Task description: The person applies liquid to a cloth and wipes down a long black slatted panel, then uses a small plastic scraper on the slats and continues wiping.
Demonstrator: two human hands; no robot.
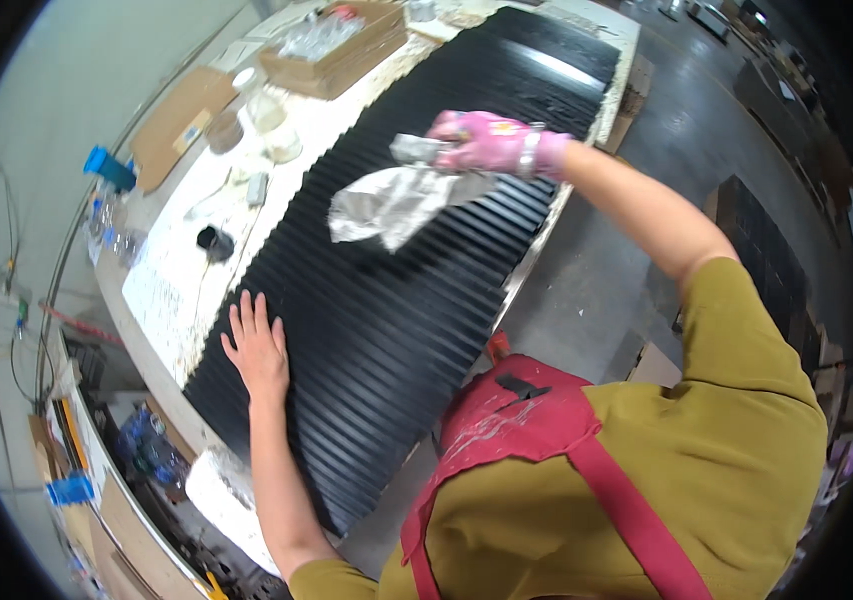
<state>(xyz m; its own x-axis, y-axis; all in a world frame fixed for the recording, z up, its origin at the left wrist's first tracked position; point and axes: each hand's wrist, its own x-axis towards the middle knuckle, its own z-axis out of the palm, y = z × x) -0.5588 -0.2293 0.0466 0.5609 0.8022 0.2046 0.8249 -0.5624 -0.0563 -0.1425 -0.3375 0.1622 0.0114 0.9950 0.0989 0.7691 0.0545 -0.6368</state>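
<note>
A long black ribbed panel [387, 310] lies on the white worktable, its ridges running crosswise. My left hand [259, 350], bare, rests flat on the panel near its left edge with the fingers spread. Over the panel's middle, my right hand [482, 143] wears a pink glove and grips a crumpled whitish cloth [397, 205]. The cloth hangs loosely from the fingers; whether it touches the ridges I cannot tell. A small black cup [215, 243] stands on the table just beyond my left hand.
Along the table's left side are a clear bottle [265, 108], a small grey block [258, 189] and a piece of brown cardboard [179, 125]. An open carton [332, 50] of clear plastic sits farther back. A white wrapped bundle [227, 500] is near my left forearm.
</note>
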